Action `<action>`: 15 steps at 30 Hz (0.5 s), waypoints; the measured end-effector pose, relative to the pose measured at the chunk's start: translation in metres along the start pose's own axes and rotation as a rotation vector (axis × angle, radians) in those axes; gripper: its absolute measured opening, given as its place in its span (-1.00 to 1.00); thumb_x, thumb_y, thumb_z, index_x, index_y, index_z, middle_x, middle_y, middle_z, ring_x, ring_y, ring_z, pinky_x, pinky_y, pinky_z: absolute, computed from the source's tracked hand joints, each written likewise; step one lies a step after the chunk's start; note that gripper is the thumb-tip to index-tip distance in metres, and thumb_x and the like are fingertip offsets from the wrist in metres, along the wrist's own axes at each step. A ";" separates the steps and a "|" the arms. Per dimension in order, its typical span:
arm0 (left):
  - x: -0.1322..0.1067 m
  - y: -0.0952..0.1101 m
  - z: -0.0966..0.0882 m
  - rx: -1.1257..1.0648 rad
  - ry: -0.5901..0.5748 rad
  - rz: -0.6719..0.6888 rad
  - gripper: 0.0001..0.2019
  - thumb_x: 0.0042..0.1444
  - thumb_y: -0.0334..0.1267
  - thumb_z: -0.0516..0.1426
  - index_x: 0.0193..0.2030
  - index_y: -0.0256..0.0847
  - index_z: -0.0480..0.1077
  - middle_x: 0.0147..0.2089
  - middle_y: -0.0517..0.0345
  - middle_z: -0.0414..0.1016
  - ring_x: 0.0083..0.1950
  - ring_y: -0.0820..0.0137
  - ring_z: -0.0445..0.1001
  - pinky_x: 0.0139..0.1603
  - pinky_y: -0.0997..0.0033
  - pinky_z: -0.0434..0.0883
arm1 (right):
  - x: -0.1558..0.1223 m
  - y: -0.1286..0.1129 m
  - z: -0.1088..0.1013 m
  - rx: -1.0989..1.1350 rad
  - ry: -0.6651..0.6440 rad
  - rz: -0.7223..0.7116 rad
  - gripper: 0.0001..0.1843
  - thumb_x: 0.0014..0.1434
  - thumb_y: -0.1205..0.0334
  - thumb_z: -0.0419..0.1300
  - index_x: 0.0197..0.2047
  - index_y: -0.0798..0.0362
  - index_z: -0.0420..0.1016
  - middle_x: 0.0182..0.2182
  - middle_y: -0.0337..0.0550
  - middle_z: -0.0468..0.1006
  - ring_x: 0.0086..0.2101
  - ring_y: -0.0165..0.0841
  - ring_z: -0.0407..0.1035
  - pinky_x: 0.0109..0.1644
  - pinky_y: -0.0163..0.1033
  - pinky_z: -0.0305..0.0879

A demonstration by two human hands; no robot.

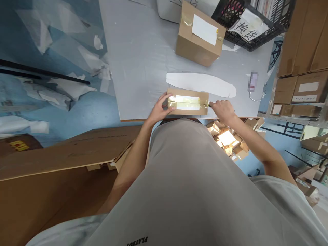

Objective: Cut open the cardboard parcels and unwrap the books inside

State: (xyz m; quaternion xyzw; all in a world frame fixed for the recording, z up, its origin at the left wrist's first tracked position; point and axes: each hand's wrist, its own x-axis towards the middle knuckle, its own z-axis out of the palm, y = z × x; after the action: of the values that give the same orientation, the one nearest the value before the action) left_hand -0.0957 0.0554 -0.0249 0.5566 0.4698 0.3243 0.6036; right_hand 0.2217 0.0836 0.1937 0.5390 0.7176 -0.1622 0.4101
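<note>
A small cardboard box (188,92) lies near the table's front edge, with clear tape along its top seam and a white label beneath the tape. My left hand (161,108) grips its left end, thumb on the near side of the top and fingers at the far corner. Closed at the box's right end, my right hand (223,110) holds what looks like a slim dark box cutter (210,105). Its tip is at the taped end; most of it is hidden in my fist. Just beyond the box lies a long white sheet (201,83).
A larger taped carton (197,46) stands farther back, beside a black plastic crate (256,25) with a handwritten sign. Cartons fill a shelf (294,108) on the right. Scraps litter the floor at left, near a big open cardboard container (77,147). Several boxes lie below the table.
</note>
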 end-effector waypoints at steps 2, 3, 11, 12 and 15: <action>0.002 -0.001 0.000 0.016 0.001 -0.015 -0.03 0.17 0.47 0.38 0.58 0.01 0.40 0.72 -0.24 0.17 0.74 -0.20 0.16 0.51 -0.20 0.52 | -0.004 0.015 0.011 0.005 0.001 0.020 -0.52 0.67 0.23 -0.04 0.42 0.09 0.56 0.04 0.36 0.74 0.00 0.07 0.67 -0.04 -0.06 0.27; 0.003 -0.002 0.000 0.021 0.005 -0.023 -0.03 0.16 0.47 0.39 0.58 0.01 0.40 0.71 -0.25 0.20 0.72 -0.20 0.19 0.50 -0.20 0.53 | -0.005 0.020 0.016 0.016 0.006 0.021 -0.52 0.68 0.21 -0.04 0.43 0.07 0.55 0.05 0.36 0.74 0.00 0.06 0.67 -0.05 -0.06 0.26; 0.007 -0.002 -0.004 -0.016 0.038 -0.077 -0.01 0.12 0.43 0.44 0.56 -0.02 0.40 0.62 -0.25 0.37 0.60 -0.13 0.41 0.48 -0.16 0.55 | -0.009 0.067 0.053 0.207 0.104 0.055 -0.61 0.65 0.13 0.08 0.32 -0.02 0.65 0.02 0.24 0.76 -0.03 -0.01 0.65 -0.03 -0.09 0.26; 0.007 -0.002 -0.006 -0.029 0.048 -0.080 0.00 0.11 0.42 0.45 0.56 -0.03 0.39 0.59 -0.25 0.41 0.58 -0.11 0.44 0.50 -0.17 0.53 | -0.009 0.078 0.064 0.277 0.141 0.084 -0.64 0.62 0.11 0.13 0.25 -0.02 0.69 -0.01 0.20 0.78 -0.04 -0.02 0.65 -0.03 -0.10 0.27; 0.007 -0.004 -0.014 -0.063 0.072 -0.086 0.03 0.07 0.41 0.47 0.58 -0.03 0.37 0.55 -0.25 0.47 0.54 -0.08 0.50 0.56 -0.18 0.47 | 0.006 0.098 0.104 0.698 0.287 0.214 -0.64 0.52 -0.10 0.29 -0.11 0.00 0.73 -0.30 -0.04 0.75 -0.21 -0.10 0.62 -0.12 -0.18 0.31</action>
State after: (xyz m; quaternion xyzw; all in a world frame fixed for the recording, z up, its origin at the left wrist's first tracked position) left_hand -0.1072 0.0666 -0.0298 0.5045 0.5043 0.3327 0.6168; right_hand 0.3536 0.0533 0.1459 0.7352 0.6090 -0.2757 0.1125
